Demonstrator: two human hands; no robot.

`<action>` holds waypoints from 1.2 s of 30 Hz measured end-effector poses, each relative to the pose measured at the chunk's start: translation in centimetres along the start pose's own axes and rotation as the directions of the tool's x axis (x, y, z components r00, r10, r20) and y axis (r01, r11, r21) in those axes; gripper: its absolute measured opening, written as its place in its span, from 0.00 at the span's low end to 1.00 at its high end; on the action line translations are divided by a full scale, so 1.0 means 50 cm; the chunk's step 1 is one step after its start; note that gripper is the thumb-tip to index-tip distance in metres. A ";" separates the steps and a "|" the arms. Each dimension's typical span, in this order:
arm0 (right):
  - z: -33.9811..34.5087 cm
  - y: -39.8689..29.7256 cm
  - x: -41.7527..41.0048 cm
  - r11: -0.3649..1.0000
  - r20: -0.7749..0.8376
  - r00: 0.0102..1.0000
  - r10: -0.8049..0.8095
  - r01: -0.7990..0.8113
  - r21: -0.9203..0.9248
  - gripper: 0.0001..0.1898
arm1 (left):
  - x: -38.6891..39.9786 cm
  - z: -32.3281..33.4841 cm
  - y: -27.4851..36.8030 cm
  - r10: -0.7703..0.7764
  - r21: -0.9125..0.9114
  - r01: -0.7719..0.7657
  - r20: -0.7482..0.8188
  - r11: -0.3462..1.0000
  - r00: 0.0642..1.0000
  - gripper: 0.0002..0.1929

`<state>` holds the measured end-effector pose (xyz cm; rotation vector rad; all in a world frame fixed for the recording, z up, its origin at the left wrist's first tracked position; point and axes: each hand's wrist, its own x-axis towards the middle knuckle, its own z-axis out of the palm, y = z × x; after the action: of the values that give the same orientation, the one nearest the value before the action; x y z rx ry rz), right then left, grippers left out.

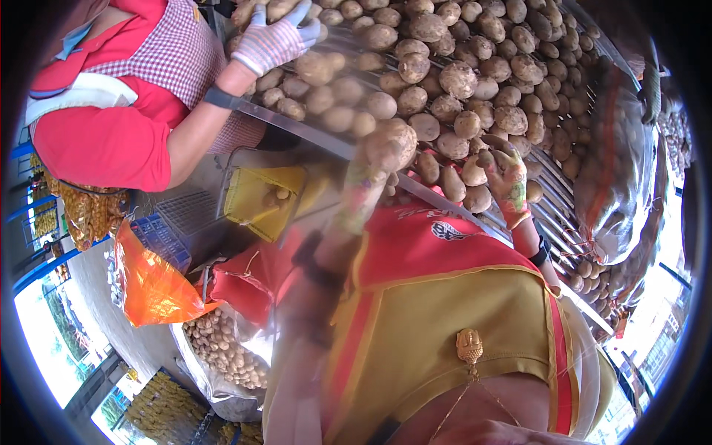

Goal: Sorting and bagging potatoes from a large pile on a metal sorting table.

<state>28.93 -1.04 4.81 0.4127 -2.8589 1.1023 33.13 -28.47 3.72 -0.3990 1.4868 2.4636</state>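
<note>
Potatoes [459, 80] cover a slatted metal sorting table [548, 172], many with soil on them. My left hand [374, 161], in a patterned glove, is blurred over the table's near edge; its fingers appear closed around a large potato [396, 142]. To the right, my right hand [506, 175] wears a patterned glove with soiled fingertips. Its fingers are bent and spread beside potatoes at the edge, with nothing seen held in them. More potatoes [475, 197] lie between my hands, against my red and tan apron [439, 261].
A co-worker's gloved hand [275, 41] rests on potatoes at upper left. Below are a yellow bag [261, 194] on a metal frame, a blue crate [161, 239], an orange bag [156, 283] and an open sack of small potatoes [222, 347]. A filled mesh sack [617, 167] stands at right.
</note>
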 end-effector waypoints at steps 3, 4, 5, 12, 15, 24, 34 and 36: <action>0.007 -0.009 -0.007 0.998 0.064 0.996 -0.063 0.064 -0.008 0.10 | 0.102 0.000 0.029 0.033 0.276 -0.010 -0.078 0.961 0.996 0.32; 0.006 -0.010 -0.014 0.996 0.052 0.996 -0.076 0.078 -0.039 0.10 | 0.146 -0.008 0.038 0.185 0.439 -0.125 -0.094 0.890 0.978 0.36; 0.003 -0.009 -0.020 0.994 0.039 0.996 -0.085 0.087 -0.071 0.10 | 0.192 -0.014 0.040 0.333 0.589 -0.225 -0.079 0.776 0.940 0.41; -0.036 0.098 -0.134 0.892 -0.226 0.966 0.127 -0.211 -0.400 0.37 | 0.205 0.058 -0.042 0.349 0.944 -0.328 0.318 -0.030 0.881 0.47; -0.041 0.178 -0.182 0.871 -0.304 0.905 0.297 -0.388 -0.303 0.50 | 0.193 0.112 -0.125 0.043 0.666 -0.569 0.667 -0.483 0.744 0.42; 0.015 0.270 -0.112 0.919 -0.510 0.767 0.389 -0.363 0.156 0.35 | 0.380 0.089 -0.033 0.156 0.887 -0.332 0.395 -0.319 0.905 0.45; 0.077 0.222 0.077 0.932 -0.439 0.830 0.344 -0.359 0.051 0.45 | 0.667 -0.038 0.114 0.351 0.768 0.045 0.239 -0.639 0.905 0.41; 0.095 0.223 0.122 0.971 -0.415 0.896 0.155 -0.216 -0.103 0.45 | 0.758 -0.081 0.152 0.442 0.766 0.154 0.184 -0.624 0.878 0.41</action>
<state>20.34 2.31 -5.14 -0.0961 -2.6164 0.8665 -4.41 -33.25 -5.07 -0.0022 3.2603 -0.3745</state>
